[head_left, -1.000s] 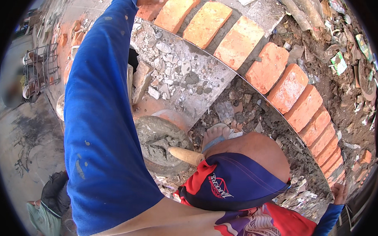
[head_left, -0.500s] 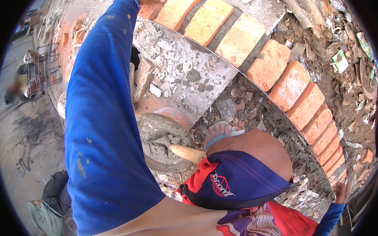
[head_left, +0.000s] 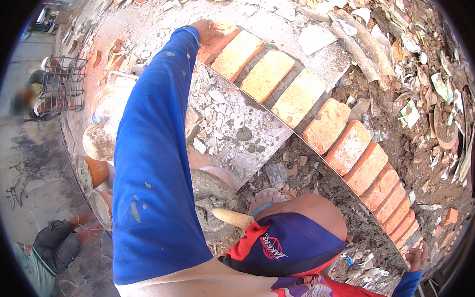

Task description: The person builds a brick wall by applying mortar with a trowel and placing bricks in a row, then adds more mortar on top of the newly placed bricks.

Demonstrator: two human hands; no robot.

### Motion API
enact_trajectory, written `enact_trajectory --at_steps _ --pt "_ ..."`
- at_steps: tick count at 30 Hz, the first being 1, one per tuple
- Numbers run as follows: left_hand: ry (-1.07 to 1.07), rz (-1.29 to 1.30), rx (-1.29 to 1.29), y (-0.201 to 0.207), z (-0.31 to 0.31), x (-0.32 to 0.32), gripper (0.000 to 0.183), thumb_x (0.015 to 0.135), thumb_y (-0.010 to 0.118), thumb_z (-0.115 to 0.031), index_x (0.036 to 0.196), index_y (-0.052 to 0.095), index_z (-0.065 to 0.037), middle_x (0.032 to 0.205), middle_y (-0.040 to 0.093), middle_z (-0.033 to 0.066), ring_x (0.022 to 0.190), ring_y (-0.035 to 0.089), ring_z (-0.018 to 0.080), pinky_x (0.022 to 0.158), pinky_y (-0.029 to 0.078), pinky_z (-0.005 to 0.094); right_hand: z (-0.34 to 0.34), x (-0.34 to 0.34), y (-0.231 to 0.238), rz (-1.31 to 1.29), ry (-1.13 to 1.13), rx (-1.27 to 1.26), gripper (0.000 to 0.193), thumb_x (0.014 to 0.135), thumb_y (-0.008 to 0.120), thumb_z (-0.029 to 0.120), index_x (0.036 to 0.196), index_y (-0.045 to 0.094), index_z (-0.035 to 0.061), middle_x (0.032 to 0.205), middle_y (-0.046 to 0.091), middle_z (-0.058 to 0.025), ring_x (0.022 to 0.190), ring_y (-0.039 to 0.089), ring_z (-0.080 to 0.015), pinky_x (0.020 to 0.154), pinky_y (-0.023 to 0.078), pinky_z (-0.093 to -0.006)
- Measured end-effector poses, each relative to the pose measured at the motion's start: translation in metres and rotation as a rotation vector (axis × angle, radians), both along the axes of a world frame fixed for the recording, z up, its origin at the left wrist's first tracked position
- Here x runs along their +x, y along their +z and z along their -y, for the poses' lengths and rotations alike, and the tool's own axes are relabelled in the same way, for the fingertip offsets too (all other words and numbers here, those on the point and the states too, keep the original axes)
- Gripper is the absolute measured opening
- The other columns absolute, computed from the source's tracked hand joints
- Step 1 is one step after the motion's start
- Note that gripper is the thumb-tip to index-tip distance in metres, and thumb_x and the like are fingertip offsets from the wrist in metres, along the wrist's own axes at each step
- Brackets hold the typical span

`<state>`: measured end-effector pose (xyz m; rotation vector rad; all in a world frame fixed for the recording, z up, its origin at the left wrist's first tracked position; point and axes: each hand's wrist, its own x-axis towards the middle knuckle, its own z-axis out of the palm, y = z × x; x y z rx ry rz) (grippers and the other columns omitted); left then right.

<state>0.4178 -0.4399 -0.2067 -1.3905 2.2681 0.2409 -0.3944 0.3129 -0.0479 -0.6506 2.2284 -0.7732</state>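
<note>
A row of orange bricks (head_left: pixel 269 76) lies in grey mortar (head_left: pixel 251 65), curving from upper left to lower right in the wide lens. My left hand (head_left: pixel 202 30), arm outstretched, has its fingers closed at the brick on the far left end. At the opposite end is my right hand (head_left: pixel 417 257), fingers curled beside the last bricks; what they grip is too small to tell. A thin edge or line (head_left: pixel 280 121) follows the near side of the row. Close to my knee, a trowel (head_left: pixel 232 218) with a wooden handle stands in a container of wet mortar (head_left: pixel 215 187).
Broken rubble (head_left: pixel 218 111) covers the slab on the near side. Beyond the row lie pipes (head_left: pixel 358 50) and litter-strewn soil. At left are buckets (head_left: pixel 97 172), a wire cage (head_left: pixel 67 85) and two other people, one in dark shorts (head_left: pixel 61 244).
The view has shifted, so the bricks sit lower at left and more of the ground beyond shows. Both hands remain at the row's two ends.
</note>
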Motion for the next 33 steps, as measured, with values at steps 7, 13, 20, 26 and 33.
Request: enact_trajectory --at_steps 7,13,20,26,33 --pt "0.326 -0.284 -0.047 0.016 -0.029 -0.037 0.087 0.08 0.071 -0.052 0.152 0.041 -0.014 0.138 0.059 0.0192 0.124 0.059 0.0351 0.105 0.048 0.0389 0.016 0.019 0.009 -0.069 -0.022 -0.005 0.058 0.1 0.059 0.043 0.141 0.043 0.0062 0.073 0.061 -0.0037 0.053 0.057 -0.0107 0.046 0.041 -0.0236" --pt "0.345 -0.228 -0.094 0.022 -0.031 -0.042 0.087 0.081 0.072 -0.053 0.152 0.041 -0.013 0.134 0.062 0.0195 0.117 0.064 0.0341 0.098 0.052 0.0379 0.025 0.016 0.0 -0.09 -0.058 0.054 0.053 0.1 0.06 0.041 0.139 0.047 0.0073 0.074 0.063 -0.0021 0.053 0.059 -0.0087 0.047 0.044 -0.0218" --pt "0.349 -0.171 -0.126 0.019 -0.031 -0.042 0.085 0.083 0.071 -0.051 0.153 0.039 -0.015 0.132 0.063 0.0199 0.116 0.064 0.0342 0.098 0.053 0.0386 0.027 0.016 -0.002 -0.074 -0.065 0.094 0.051 0.1 0.058 0.041 0.138 0.049 0.0072 0.073 0.062 -0.002 0.052 0.057 -0.0079 0.048 0.043 -0.0217" --pt "0.347 -0.203 -0.089 0.009 -0.025 -0.043 0.088 0.083 0.07 -0.051 0.154 0.036 -0.013 0.135 0.061 0.02 0.119 0.062 0.0351 0.099 0.052 0.0381 0.016 0.0 -0.007 -0.109 -0.022 0.084 0.051 0.102 0.055 0.042 0.139 0.047 0.0078 0.074 0.063 -0.0021 0.054 0.058 -0.0082 0.049 0.044 -0.0218" --pt "0.318 -0.308 -0.088 -0.02 0.003 0.001 0.087 0.084 0.067 -0.047 0.153 0.034 -0.006 0.136 0.061 0.0186 0.12 0.062 0.0351 0.102 0.049 0.0368 0.02 0.013 -0.013 -0.052 0.011 0.082 0.053 0.101 0.056 0.044 0.139 0.047 0.0077 0.077 0.064 -0.0024 0.06 0.061 -0.0099 0.053 0.046 -0.0223"
